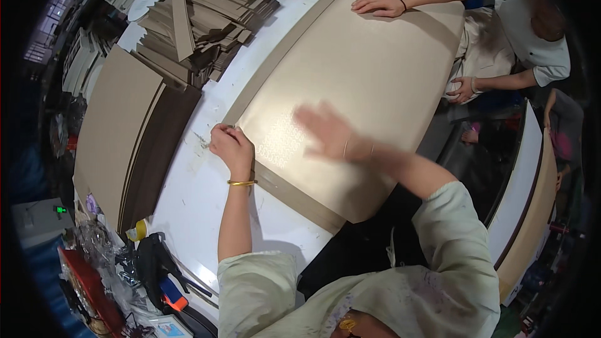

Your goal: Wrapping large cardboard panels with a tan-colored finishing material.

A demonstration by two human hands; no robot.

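A large beige, smooth-faced panel [350,69] with a narrow, darker border strip along its left and near edges lies on the white table. My left hand [232,147], with a gold bangle at the wrist, has its fingers curled closed at the panel's left near corner. Over the near part of the panel, beside a patch of pale curly marks, is my right hand [325,130]. It is blurred by motion, but its fingers look stretched out and it holds nothing I can see. Whether its palm touches the surface I cannot tell.
Stacked brown boards [119,125] stand on the table [188,156] at left, with a heap of cut strips [200,15] behind. At far right a co-worker's hand [379,5] lies flat on the panel. Plastic bags and tools [159,269] clutter the lower left.
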